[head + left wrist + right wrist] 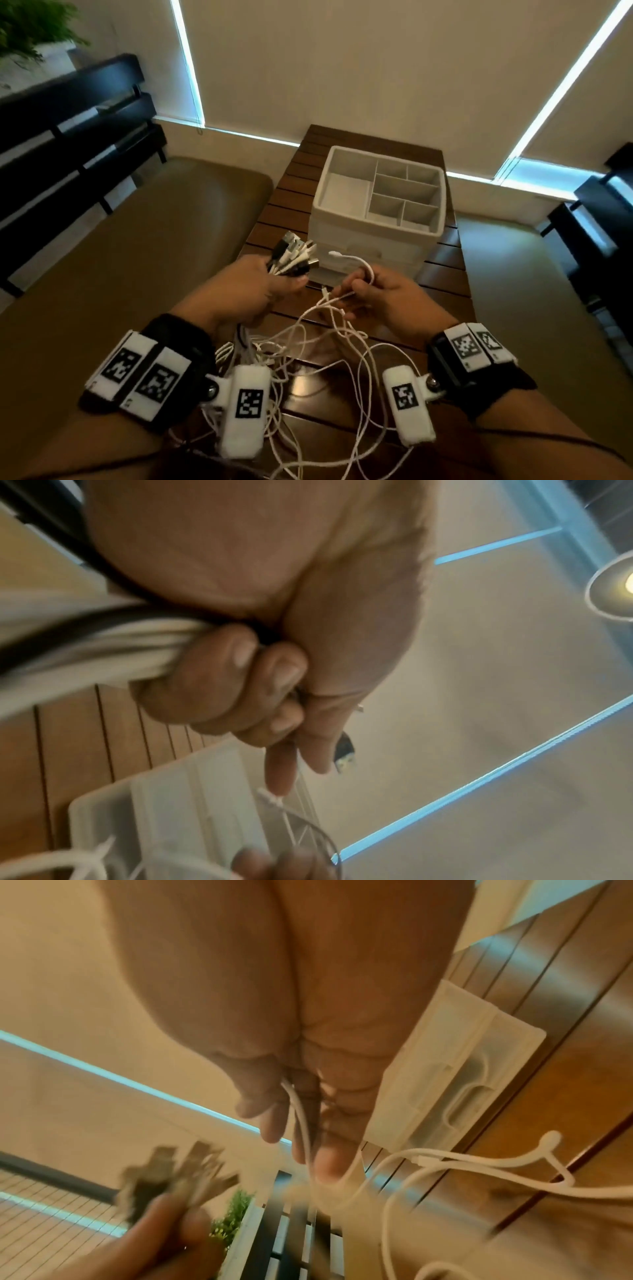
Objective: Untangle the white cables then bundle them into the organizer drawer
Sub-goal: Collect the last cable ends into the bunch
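My left hand (pixel 274 282) grips a bunch of cable ends (pixel 294 255), white with some black ones among them, plugs fanned up in front of the organizer. In the left wrist view its fingers (pixel 219 680) curl tight round the cables (pixel 103 647). My right hand (pixel 363 286) pinches a single white cable (pixel 352 260) whose plug points left toward the bunch; the right wrist view shows that cable (pixel 301 1118) running between its fingers. Loose white cable loops (pixel 318 370) hang tangled between my wrists over the table. The white organizer (pixel 376 192) has open compartments on top and drawers (pixel 370 255) below.
The organizer stands on a dark slatted wooden table (pixel 442 274). Tan cushioned seats (pixel 144 240) flank it on both sides. A black slatted bench back (pixel 68 113) and a green plant (pixel 30 24) are at the far left. Blinds cover the windows behind.
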`<state>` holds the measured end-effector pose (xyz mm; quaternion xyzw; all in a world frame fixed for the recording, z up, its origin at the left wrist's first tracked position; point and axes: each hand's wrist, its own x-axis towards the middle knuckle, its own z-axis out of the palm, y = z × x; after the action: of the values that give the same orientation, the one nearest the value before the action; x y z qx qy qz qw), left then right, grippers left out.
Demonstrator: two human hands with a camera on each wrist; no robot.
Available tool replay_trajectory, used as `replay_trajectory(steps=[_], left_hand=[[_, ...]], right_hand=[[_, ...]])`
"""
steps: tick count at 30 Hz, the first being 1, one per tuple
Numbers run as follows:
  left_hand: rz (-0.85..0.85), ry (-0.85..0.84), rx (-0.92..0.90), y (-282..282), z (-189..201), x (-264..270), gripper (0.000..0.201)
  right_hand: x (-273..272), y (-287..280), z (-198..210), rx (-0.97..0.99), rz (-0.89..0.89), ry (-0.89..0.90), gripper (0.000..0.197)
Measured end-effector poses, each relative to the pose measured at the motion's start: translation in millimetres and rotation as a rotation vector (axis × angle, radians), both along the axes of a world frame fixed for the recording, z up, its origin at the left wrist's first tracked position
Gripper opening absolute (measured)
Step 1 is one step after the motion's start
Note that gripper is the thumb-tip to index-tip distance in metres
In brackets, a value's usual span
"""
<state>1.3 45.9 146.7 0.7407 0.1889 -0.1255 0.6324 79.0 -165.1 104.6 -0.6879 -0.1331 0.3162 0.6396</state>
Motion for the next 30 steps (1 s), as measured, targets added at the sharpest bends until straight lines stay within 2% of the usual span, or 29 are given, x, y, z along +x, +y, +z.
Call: replay_trajectory(steps=[3,6,8,13,17,19,23,25,27,28,30], left_hand=[[0.084,0.043,-0.137,-19.8,-6.8,13.4,0.018],[0.163,0.052,-0.335,-37.2,-9.3,16.6,0.024],[0.152,0.037,-0.391,-43.2,-12.4,17.2,0.031],[0.084,-0.003,-0.409,-45.9,-19.3,17.0,0.047],[0.005,-0.005,-0.383,-47.1,-20.5,14.1,0.027],[0.021,-0.006,-0.372,-47.4,-24.3,14.6,0.023],[0.082,-0.034,-0.398,-50.2,-28.4,15.7,0.030],[0.107,-0.103,-0.419,-49.8,-23.4,14.2,0.036],[0.136,-0.183,-0.420,-47.8,-18.7,11.0,0.058],[0.144,-0.219,-0.421,-46.5,-15.4,9.5,0.053],[0.131,-0.266,-0.407,-43.2,-8.0,7.0,0.020]], right_hand=[[-11.1,-2.8,5.7,-0.066,-0.007,-0.156,0.019],[-19.0,-2.3,2.5,-0.256,0.084,-0.477,0.017],[-25.6,-1.2,0.4,-0.340,0.153,-0.604,0.019],[-36.4,-0.4,-4.0,-0.385,0.225,-0.780,0.015],[-36.1,0.6,-11.0,-0.419,0.329,-0.905,0.021],[-35.0,2.2,-13.7,-0.474,0.374,-0.965,0.024],[-31.7,5.4,-18.9,-0.504,0.405,-0.960,0.021],[-27.9,1.2,-24.5,-0.495,0.368,-0.844,0.012],[-23.1,-2.5,-28.9,-0.528,0.317,-0.721,0.027],[-19.6,-2.7,-30.7,-0.556,0.307,-0.691,0.027],[-12.6,0.1,-32.0,-0.607,0.322,-0.713,0.024]])
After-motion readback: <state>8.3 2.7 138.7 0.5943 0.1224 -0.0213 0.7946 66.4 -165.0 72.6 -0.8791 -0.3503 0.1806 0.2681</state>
